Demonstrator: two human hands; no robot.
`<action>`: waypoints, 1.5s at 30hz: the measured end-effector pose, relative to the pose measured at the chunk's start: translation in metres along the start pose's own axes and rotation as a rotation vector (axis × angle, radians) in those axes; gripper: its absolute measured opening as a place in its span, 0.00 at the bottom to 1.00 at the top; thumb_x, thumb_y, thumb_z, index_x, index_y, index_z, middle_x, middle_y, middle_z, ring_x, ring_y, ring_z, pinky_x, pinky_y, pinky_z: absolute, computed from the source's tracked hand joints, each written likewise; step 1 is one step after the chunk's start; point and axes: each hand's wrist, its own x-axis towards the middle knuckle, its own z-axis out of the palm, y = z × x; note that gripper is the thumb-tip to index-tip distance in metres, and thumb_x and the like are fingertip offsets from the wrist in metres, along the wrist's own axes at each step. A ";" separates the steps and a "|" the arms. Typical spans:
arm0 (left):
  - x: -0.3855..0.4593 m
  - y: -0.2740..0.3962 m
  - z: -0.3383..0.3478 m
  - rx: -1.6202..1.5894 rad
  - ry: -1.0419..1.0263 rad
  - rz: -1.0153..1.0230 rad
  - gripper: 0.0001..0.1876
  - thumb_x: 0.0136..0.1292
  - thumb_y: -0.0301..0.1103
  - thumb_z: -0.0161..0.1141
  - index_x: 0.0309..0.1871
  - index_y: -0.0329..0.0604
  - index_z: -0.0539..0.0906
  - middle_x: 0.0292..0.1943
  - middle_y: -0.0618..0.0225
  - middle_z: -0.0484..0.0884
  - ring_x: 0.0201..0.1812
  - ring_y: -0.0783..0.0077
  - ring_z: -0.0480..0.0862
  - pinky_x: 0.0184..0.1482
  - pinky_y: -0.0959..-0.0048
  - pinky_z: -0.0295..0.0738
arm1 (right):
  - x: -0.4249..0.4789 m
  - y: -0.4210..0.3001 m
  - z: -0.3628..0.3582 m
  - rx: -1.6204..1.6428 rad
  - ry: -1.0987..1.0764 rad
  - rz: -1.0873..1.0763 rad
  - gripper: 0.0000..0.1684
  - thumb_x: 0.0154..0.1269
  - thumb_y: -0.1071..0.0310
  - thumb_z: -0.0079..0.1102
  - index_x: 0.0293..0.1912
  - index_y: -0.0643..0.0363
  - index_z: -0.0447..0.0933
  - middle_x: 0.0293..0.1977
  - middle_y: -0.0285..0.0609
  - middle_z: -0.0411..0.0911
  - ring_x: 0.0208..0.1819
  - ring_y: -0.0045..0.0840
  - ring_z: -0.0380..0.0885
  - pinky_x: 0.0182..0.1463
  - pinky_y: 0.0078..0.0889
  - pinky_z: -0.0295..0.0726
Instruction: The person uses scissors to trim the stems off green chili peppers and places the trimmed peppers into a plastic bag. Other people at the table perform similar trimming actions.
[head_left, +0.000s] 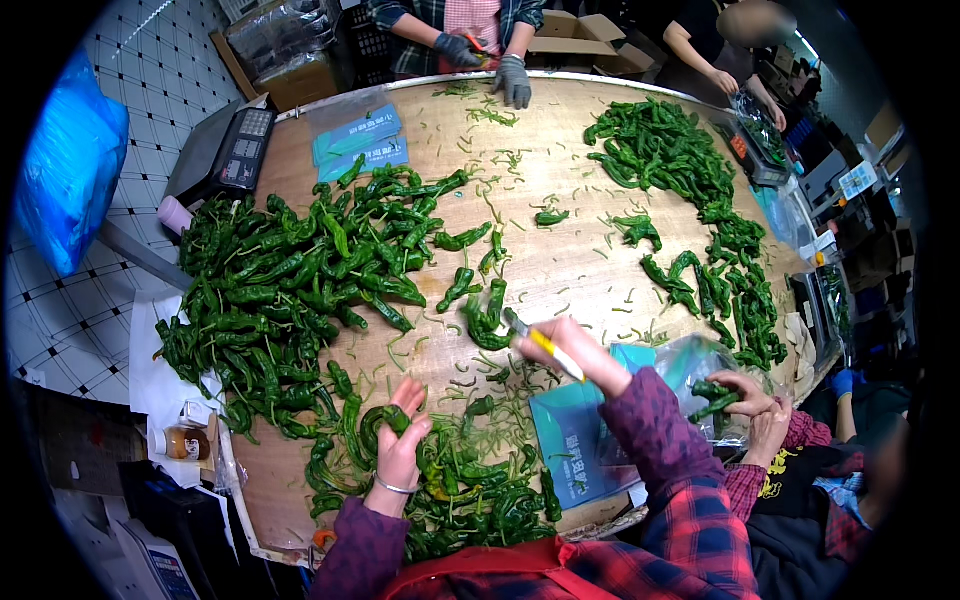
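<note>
My left hand (399, 457), with a bracelet at the wrist, holds a green pepper (396, 418) upright between thumb and fingers at the near left of the table. Out over the middle, my right hand (559, 345) is blurred by motion and grips a yellow-handled cutting tool (556, 352); its exact kind is unclear. Just beyond the tool's tip, some blurred green peppers (486, 322) sit apart from the heaps. Right in front of me lies a pile of peppers (487, 510) with cut stems scattered around it. A larger heap of peppers (277, 277) spreads across the table's left side.
Trimmed-looking peppers (667, 150) line the right side of the wooden table (555, 262). Blue printed bags (574, 442) lie near my right arm. At right, a co-worker's hands (750, 405) handle peppers and a clear bag. A gloved co-worker (514, 79) stands opposite. Scales (244, 150) stand at left.
</note>
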 end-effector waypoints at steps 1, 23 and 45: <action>0.003 0.003 0.005 -0.018 -0.016 0.030 0.36 0.58 0.25 0.56 0.72 0.37 0.60 0.65 0.55 0.69 0.66 0.59 0.68 0.66 0.62 0.63 | -0.016 -0.010 0.008 0.087 -0.072 -0.036 0.22 0.65 0.52 0.62 0.26 0.62 0.78 0.14 0.45 0.71 0.17 0.23 0.71 0.25 0.33 0.73; 0.001 -0.030 -0.024 -0.434 -0.179 -0.237 0.16 0.56 0.27 0.54 0.48 0.34 0.75 0.41 0.61 0.77 0.52 0.59 0.77 0.61 0.57 0.69 | 0.059 0.040 -0.016 -0.045 -0.107 0.292 0.30 0.59 0.42 0.59 0.24 0.63 0.81 0.16 0.50 0.76 0.22 0.36 0.78 0.32 0.37 0.77; -0.015 -0.035 -0.035 -0.780 -0.348 -0.371 0.36 0.53 0.41 0.61 0.68 0.43 0.67 0.49 0.56 0.77 0.51 0.58 0.77 0.56 0.56 0.72 | -0.101 0.033 0.046 1.003 0.048 0.558 0.29 0.73 0.47 0.45 0.35 0.68 0.74 0.17 0.39 0.71 0.14 0.22 0.70 0.18 0.25 0.69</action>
